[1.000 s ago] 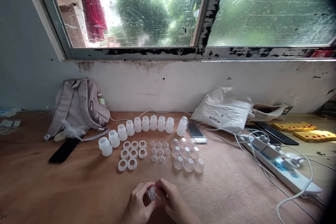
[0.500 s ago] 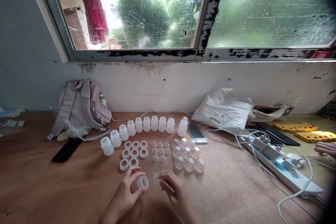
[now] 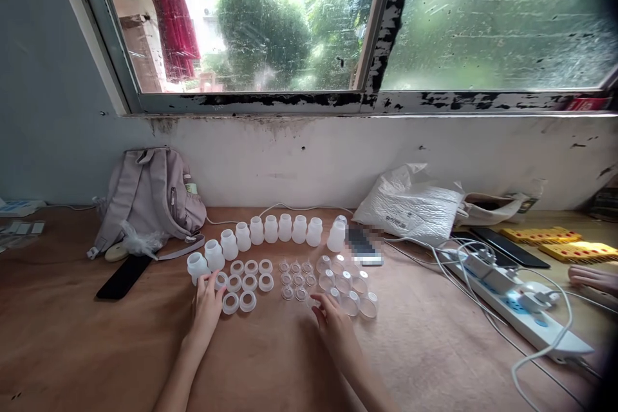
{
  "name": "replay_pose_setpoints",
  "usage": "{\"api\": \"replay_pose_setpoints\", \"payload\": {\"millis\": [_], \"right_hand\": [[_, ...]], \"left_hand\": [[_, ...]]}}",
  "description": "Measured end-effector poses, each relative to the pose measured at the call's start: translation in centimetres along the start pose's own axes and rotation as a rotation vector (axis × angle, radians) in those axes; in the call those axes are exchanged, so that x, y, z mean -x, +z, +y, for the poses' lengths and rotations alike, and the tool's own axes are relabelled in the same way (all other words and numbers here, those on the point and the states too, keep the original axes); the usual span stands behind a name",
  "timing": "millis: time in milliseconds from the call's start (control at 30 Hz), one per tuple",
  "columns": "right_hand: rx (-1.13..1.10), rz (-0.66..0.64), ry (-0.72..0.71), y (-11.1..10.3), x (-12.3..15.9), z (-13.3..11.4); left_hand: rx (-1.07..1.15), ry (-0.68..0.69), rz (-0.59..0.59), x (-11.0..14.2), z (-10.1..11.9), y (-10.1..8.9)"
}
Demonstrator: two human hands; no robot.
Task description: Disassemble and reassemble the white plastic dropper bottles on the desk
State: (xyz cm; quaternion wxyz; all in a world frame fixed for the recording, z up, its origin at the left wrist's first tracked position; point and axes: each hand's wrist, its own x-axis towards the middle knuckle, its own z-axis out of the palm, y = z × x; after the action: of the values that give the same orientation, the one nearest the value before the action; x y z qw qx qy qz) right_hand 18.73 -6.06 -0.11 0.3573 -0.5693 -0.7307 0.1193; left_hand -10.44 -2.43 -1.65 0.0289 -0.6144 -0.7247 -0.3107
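On worktop [image 3: 270, 367], left hand [image 3: 207, 302] is nearer, right hand [image 3: 335, 328] (grip state unclear) well off; bottles [image 3: 214, 256] toward far edge, and, just right of the leftmost, ring [image 3: 221, 279] pinched by left hand, axis unclear.

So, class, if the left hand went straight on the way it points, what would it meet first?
Beyond the ring at the left hand, most likely the second bottle from the left, though one view leaves depth unclear.
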Motion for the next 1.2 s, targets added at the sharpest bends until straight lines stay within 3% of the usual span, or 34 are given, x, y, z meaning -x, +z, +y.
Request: {"api": "replay_pose_setpoints", "payload": {"millis": [167, 400, 633, 867, 1200], "right_hand": [[0.289, 0.036, -0.077, -1.2, -1.2, 0.0], [0.565, 0.059, -0.042, -1.1, -2.4, 0.7], [0.564, 0.04, -0.038, -0.5, -3.0, 0.7], [0.566, 0.061, -0.025, -0.3, -3.2, 1.2], [0.554, 0.055, -0.015, 0.0, -3.1, 1.7]], "left_hand": [[-0.091, -0.059, -0.074, 0.4, 0.1, 0.5], [-0.107, -0.105, -0.078, 0.5, -0.1, 0.9], [-0.018, -0.086, 0.075, 1.3, -0.1, 0.9], [0.135, 0.009, 0.152, 1.4, 0.0, 1.1], [0.222, 0.023, 0.157, 1.5, 0.4, 0.7]]}}
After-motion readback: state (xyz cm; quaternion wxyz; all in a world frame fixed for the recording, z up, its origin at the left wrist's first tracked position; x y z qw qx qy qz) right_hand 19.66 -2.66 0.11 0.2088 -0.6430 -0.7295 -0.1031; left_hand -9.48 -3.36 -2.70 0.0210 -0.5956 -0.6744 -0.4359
